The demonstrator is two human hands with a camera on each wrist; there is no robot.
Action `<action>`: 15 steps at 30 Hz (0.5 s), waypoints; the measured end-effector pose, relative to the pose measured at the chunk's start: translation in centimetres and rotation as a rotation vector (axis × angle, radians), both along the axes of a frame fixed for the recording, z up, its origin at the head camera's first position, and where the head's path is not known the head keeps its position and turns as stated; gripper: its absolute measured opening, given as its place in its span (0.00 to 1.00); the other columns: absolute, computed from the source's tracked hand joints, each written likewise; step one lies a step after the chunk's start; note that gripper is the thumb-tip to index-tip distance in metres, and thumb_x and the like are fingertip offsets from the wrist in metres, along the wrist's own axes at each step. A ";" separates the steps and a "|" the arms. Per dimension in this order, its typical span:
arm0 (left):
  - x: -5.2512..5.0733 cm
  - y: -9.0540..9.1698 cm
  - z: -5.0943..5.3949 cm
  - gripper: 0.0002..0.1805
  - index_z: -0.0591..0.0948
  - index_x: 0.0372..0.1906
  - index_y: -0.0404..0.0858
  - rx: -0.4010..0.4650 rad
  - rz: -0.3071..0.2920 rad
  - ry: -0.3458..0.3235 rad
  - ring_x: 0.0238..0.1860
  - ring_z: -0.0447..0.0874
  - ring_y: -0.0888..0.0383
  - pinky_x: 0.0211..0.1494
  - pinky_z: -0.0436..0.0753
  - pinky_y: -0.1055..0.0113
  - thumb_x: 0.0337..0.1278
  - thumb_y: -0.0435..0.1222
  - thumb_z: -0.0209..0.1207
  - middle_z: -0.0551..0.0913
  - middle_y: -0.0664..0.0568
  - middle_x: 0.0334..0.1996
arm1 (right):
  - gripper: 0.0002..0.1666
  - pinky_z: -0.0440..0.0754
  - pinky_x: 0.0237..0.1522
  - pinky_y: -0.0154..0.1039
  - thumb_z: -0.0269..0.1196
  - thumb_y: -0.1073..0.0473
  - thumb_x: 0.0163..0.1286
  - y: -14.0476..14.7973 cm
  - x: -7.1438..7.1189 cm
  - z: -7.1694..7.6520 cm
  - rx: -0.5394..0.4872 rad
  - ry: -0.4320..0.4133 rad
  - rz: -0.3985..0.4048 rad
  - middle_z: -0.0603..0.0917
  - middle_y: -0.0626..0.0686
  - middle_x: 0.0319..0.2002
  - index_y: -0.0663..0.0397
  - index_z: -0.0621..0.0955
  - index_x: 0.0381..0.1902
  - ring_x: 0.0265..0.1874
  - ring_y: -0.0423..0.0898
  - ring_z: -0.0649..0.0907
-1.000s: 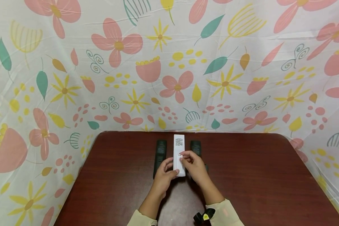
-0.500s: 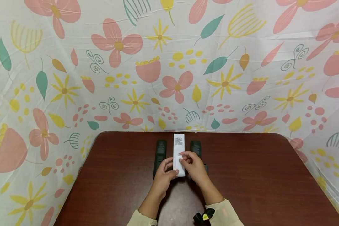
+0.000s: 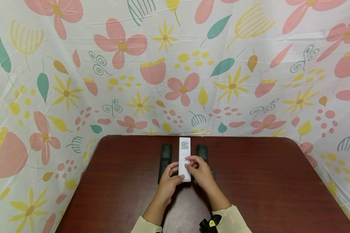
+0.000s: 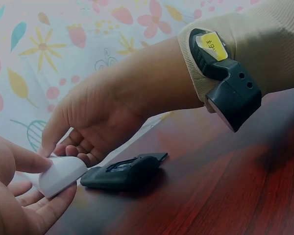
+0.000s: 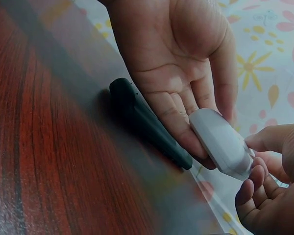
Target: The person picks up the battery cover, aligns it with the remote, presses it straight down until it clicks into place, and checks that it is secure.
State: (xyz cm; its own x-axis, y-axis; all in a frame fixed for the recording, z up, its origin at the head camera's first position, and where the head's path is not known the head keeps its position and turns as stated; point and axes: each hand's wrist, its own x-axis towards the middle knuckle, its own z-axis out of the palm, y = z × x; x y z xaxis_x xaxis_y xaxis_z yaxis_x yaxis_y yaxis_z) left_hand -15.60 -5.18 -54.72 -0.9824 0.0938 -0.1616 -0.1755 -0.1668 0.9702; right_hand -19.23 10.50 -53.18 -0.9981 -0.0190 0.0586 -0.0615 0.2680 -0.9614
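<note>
A white remote control (image 3: 184, 152) is held back side up above the table, its printed label toward the far end. My left hand (image 3: 167, 183) grips the near part, thumb on one side and fingers beneath and along the left edge. My right hand (image 3: 202, 171) holds the right edge, its thumb and forefinger at the battery cover on the back. In the left wrist view the rounded near end of the white remote (image 4: 63, 174) shows between the hands. The right wrist view shows the left palm (image 5: 181, 54) under the remote; the right fingertips partly hide its far part.
A black remote control (image 3: 165, 157) lies left of the white one. Another black remote (image 3: 202, 150) lies to the right, partly behind the right hand; its battery compartment looks open in the left wrist view. A floral cloth (image 3: 183, 64) hangs behind the brown table (image 3: 265, 181).
The far end of the white remote has risen very slightly toward the back. Both hands keep nearly the same place and hold.
</note>
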 end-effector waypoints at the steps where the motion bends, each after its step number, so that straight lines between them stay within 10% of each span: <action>1: 0.0 0.0 0.0 0.34 0.67 0.72 0.36 0.001 -0.001 0.001 0.54 0.84 0.50 0.50 0.86 0.64 0.61 0.29 0.62 0.73 0.35 0.67 | 0.14 0.73 0.29 0.29 0.69 0.63 0.66 0.0 0.0 0.0 -0.003 -0.004 0.001 0.78 0.52 0.36 0.52 0.84 0.49 0.30 0.41 0.75; 15: -0.1 0.1 0.2 0.33 0.68 0.71 0.37 0.014 -0.007 -0.018 0.52 0.85 0.52 0.51 0.85 0.63 0.61 0.28 0.62 0.74 0.37 0.67 | 0.36 0.78 0.36 0.34 0.67 0.51 0.70 0.2 -0.1 0.1 0.055 -0.093 -0.056 0.79 0.58 0.56 0.52 0.70 0.72 0.44 0.48 0.79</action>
State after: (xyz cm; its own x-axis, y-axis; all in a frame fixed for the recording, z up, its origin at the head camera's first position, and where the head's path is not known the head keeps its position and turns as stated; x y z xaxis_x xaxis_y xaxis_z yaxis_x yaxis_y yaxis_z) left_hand -15.72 -5.13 -54.50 -0.9787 0.1031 -0.1776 -0.1939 -0.1794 0.9645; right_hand -19.32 10.75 -53.07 -0.9988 0.0360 -0.0338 0.0436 0.3208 -0.9462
